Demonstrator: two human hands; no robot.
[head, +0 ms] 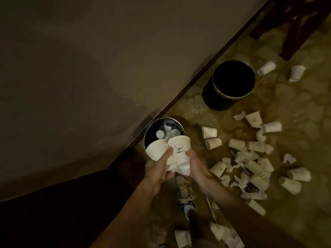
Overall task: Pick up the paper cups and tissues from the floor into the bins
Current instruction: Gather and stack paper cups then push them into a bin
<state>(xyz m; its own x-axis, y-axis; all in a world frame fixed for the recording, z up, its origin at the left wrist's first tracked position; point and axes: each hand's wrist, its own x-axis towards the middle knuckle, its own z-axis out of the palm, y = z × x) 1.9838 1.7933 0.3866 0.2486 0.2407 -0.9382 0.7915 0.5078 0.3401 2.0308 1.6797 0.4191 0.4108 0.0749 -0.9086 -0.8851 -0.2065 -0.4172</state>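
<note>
Paper cups (179,145) sit over the bin (146,138), in the curled grip of left hand (157,170) and right hand (196,167).

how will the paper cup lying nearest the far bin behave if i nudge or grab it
Lying on its side, the paper cup would likely roll in a curve if nudged. The crumpled cup beside it suggests a firm squeeze would dent it.
</note>
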